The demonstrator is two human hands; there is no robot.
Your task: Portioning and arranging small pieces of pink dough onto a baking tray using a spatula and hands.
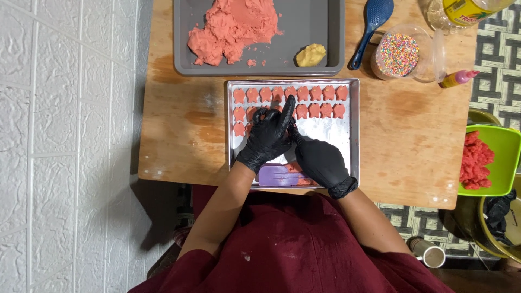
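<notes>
Wooden table: pink dough pieces under gloved left hand fingertips

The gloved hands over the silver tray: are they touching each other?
Touching. The head view shows the left hand and right hand meeting at their fingers, no gap between the black gloves, above the silver tray of pink dough shapes.

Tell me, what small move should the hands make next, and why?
Probably set the next piece beside the short third row. The left hand and right hand meet over the metal tray, where pink shaped pieces fill two rows and foil below lies bare.
</notes>
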